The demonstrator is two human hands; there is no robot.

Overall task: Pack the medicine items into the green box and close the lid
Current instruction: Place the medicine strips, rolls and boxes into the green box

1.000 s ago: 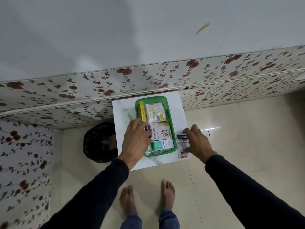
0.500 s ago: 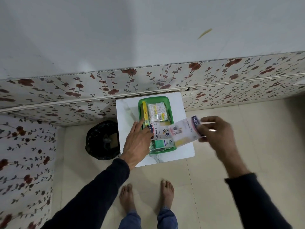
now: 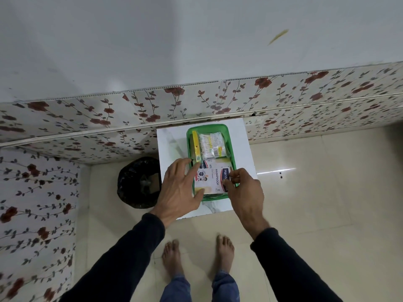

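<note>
Two hands on white bandage packet (image 3: 210, 178), green box (image 3: 226, 129) open

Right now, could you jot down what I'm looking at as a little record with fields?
surface: small white table against a floral wall panel
container: green box, open, no lid in view
far end of box: cotton swab packet, yellow item along the left wall
near end: plaster packet marked WASHPROOF
right hand: fingers pinching the packet's right edge
left hand: spread at the box's left side
floor: black bin left of the table
</note>
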